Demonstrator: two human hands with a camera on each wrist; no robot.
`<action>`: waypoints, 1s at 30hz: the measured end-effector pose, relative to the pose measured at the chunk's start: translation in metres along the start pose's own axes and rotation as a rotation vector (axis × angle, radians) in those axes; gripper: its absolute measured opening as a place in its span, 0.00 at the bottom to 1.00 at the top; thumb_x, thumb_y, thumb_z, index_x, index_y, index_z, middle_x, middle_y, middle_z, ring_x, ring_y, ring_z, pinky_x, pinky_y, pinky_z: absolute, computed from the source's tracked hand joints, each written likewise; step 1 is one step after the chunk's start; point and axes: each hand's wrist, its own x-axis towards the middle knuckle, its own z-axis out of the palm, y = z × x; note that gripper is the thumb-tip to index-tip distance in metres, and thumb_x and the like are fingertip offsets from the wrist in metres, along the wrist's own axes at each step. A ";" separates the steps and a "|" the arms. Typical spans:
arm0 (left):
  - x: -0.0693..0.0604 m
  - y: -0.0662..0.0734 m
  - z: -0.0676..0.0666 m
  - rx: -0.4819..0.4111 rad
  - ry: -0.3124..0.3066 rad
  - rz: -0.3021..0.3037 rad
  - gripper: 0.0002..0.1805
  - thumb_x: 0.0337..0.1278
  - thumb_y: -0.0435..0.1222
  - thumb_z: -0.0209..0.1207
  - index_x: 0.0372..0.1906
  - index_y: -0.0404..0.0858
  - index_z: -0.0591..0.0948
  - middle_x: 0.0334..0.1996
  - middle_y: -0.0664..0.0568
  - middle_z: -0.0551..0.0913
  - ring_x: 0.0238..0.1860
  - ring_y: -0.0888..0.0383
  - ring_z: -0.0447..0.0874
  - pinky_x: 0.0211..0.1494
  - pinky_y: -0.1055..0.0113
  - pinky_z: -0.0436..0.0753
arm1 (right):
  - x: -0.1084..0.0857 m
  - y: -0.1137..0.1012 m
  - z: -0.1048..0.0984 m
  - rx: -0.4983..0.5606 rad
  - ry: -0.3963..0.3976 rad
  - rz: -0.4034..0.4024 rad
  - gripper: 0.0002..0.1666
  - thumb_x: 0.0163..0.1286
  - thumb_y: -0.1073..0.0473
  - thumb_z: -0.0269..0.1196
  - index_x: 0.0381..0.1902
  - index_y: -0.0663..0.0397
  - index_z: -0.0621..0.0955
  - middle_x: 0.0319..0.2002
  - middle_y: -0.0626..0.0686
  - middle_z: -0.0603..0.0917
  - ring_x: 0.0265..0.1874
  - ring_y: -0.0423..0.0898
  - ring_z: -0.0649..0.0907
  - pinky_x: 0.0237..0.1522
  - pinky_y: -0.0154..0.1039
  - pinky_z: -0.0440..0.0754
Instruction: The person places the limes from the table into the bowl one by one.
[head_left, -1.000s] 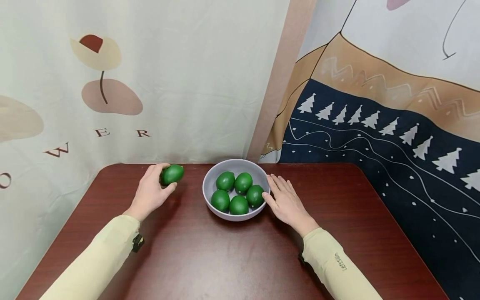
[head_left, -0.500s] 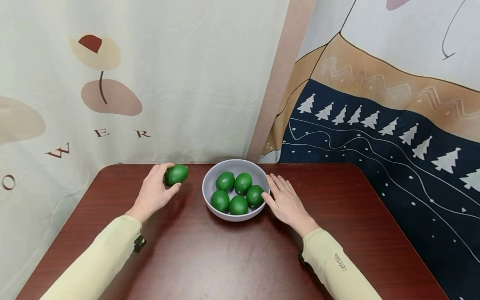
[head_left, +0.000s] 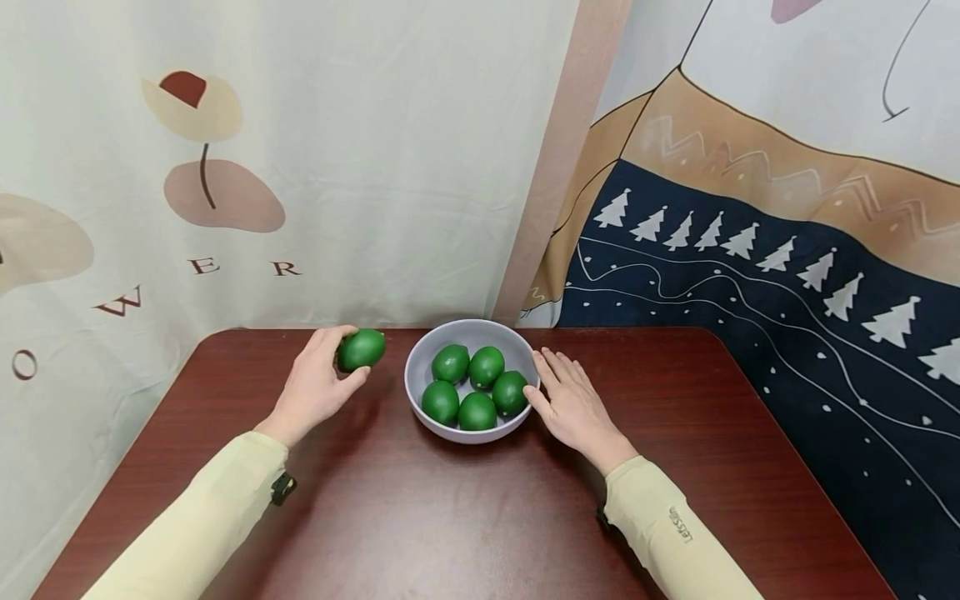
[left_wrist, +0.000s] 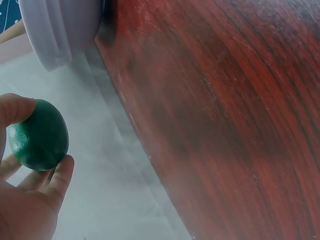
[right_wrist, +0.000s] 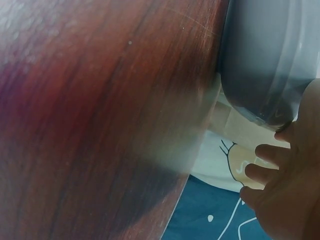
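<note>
My left hand (head_left: 317, 379) pinches a green lime (head_left: 362, 350) between thumb and fingers, held above the table to the left of the bowl. In the left wrist view the lime (left_wrist: 40, 136) shows its glossy, dimpled skin, with the thumb on one side and fingertips on the other. A pale grey-lilac bowl (head_left: 417, 408) stands near the table's back edge with several limes (head_left: 477, 411) in it. At the bowl's right side rests my right hand (head_left: 573, 406), its fingers straight and the thumb at the rim. The right wrist view shows fingers (right_wrist: 262, 172) beside the bowl's outer wall (right_wrist: 265, 55).
The dark red-brown wooden table (head_left: 420, 517) ends just behind the bowl. A pale printed curtain (head_left: 375, 167) hangs along the back and left, and a navy cloth with white trees (head_left: 750, 333) hangs at the right.
My left hand has moved a little to the right with the lime, nearer the bowl. The right hand and the bowl stay where they were.
</note>
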 end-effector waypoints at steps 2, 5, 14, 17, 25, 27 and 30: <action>0.000 0.002 0.000 0.000 0.001 0.009 0.30 0.56 0.30 0.70 0.64 0.31 0.74 0.53 0.37 0.76 0.39 0.47 0.76 0.44 0.52 0.76 | 0.000 0.000 0.000 -0.003 0.004 -0.002 0.38 0.81 0.42 0.51 0.80 0.57 0.64 0.78 0.62 0.65 0.78 0.63 0.63 0.79 0.59 0.55; 0.001 0.004 0.001 -0.003 0.003 0.023 0.31 0.55 0.30 0.70 0.64 0.32 0.74 0.52 0.38 0.76 0.39 0.47 0.76 0.43 0.52 0.76 | 0.000 0.000 0.000 -0.005 0.009 -0.004 0.38 0.81 0.42 0.51 0.80 0.56 0.65 0.78 0.62 0.65 0.78 0.63 0.63 0.80 0.59 0.55; 0.000 0.009 0.005 -0.015 0.012 0.052 0.31 0.54 0.30 0.71 0.64 0.33 0.75 0.52 0.40 0.77 0.37 0.50 0.77 0.43 0.54 0.77 | 0.000 0.000 0.000 -0.011 0.016 -0.013 0.38 0.81 0.42 0.52 0.79 0.56 0.65 0.78 0.61 0.66 0.77 0.64 0.63 0.79 0.60 0.55; 0.000 0.011 0.005 -0.019 0.014 0.062 0.31 0.54 0.30 0.71 0.63 0.33 0.75 0.53 0.40 0.77 0.37 0.50 0.77 0.42 0.55 0.78 | 0.000 0.000 -0.001 -0.012 0.016 -0.014 0.38 0.81 0.42 0.52 0.79 0.57 0.65 0.78 0.60 0.66 0.77 0.64 0.63 0.79 0.60 0.54; 0.002 0.018 0.004 -0.025 0.008 0.077 0.31 0.54 0.30 0.72 0.63 0.34 0.75 0.52 0.41 0.77 0.38 0.50 0.77 0.43 0.55 0.78 | 0.001 0.000 0.000 -0.026 0.025 -0.018 0.38 0.81 0.42 0.52 0.79 0.58 0.66 0.77 0.62 0.66 0.78 0.63 0.63 0.79 0.61 0.55; 0.002 0.019 0.004 -0.028 0.006 0.082 0.30 0.54 0.30 0.72 0.63 0.34 0.75 0.52 0.41 0.77 0.38 0.51 0.77 0.43 0.55 0.78 | 0.000 0.000 0.000 -0.027 0.023 -0.015 0.37 0.81 0.42 0.52 0.78 0.58 0.67 0.77 0.62 0.67 0.78 0.63 0.63 0.79 0.61 0.55; 0.002 0.022 0.005 -0.031 0.005 0.087 0.30 0.54 0.30 0.72 0.63 0.34 0.75 0.52 0.42 0.77 0.38 0.51 0.76 0.42 0.56 0.78 | 0.000 -0.001 -0.001 -0.027 0.023 -0.013 0.37 0.81 0.42 0.52 0.78 0.58 0.67 0.77 0.62 0.67 0.78 0.63 0.63 0.79 0.61 0.54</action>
